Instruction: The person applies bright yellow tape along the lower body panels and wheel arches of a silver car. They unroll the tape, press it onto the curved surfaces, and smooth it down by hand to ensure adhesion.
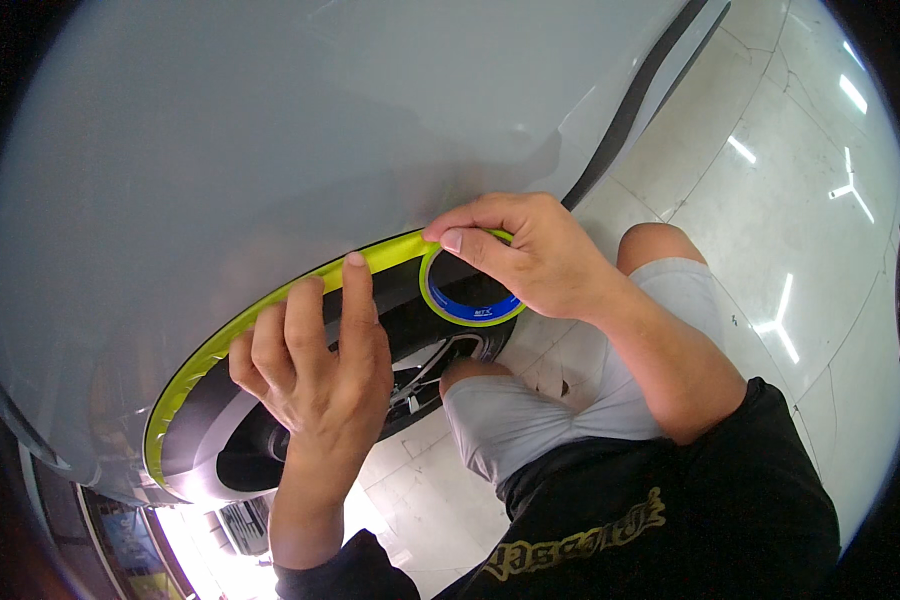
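A light grey car body panel [270, 140] fills the upper left. Yellow-green masking tape [270, 300] runs along the curved edge of its wheel arch. My left hand [315, 355] presses the taped strip with the index fingertip, the other fingers curled beside it. My right hand [530, 250] grips a tape roll [465, 300] with a blue core, thumb and fingers pinching its upper rim at the arch edge, where the tape leaves the roll. A dark tyre and wheel [425, 355] sit under the arch, partly hidden by both hands.
A black trim strip [630, 100] runs up the panel to the upper right. The glossy pale tiled floor [800, 200] reflects ceiling lights. My knees in light grey shorts [530, 415] are bent close to the wheel. Bright glare lies at the bottom left.
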{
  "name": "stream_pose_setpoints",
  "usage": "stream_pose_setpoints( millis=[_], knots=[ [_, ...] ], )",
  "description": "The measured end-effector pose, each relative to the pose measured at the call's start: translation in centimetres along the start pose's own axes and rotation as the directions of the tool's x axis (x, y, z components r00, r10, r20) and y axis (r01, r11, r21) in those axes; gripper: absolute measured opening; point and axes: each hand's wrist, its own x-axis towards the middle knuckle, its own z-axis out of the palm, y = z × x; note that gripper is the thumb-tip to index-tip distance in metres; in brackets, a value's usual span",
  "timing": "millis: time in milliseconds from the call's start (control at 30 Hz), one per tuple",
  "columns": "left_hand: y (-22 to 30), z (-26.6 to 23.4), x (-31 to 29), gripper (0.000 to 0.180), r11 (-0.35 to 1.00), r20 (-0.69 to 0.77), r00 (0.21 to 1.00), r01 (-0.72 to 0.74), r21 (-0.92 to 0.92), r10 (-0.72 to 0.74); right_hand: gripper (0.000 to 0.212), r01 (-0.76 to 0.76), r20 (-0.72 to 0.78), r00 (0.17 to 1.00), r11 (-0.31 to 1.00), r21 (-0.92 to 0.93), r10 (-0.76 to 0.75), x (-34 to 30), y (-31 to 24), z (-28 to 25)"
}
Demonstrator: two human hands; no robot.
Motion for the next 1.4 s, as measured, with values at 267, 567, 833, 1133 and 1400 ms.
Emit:
stream_pose_setpoints(
  millis=[267,567,833,1133,1400],
  knots=[
    [2.1,2.0,0.3,0.036,0.997,-0.022,0.998,-0.065,-0.029,0.065,0.027,0.008,-0.072,0.997,0.998,0.058,-0.004,-0.2,0.3,1.0],
    [2.2,0.8,1.4,0.034,0.998,0.109,0.992,-0.056,0.002,0.055,0.029,-0.222,0.243,0.957,0.94,0.261,0.159,-2.3,2.5,-6.1],
    [2.9,0.8,2.1,0.034,0.996,0.115,0.989,-0.092,-0.012,0.093,0.028,0.159,0.061,0.987,0.912,-0.378,-0.147,-2.3,4.4,-5.2],
    [4.3,1.3,2.7,0.029,0.987,0.129,0.979,-0.162,0.003,0.16,0.03,0.149,0.002,0.987,0.919,-0.366,-0.159,-2.2,5.7,-3.9],
    [6.5,3.9,2.7,0.031,0.956,0.081,0.953,-0.288,-0.05,0.292,0.03,0.205,-0.016,0.974,0.903,-0.377,-0.228,-2.3,6.6,-3.7]
  ],
)
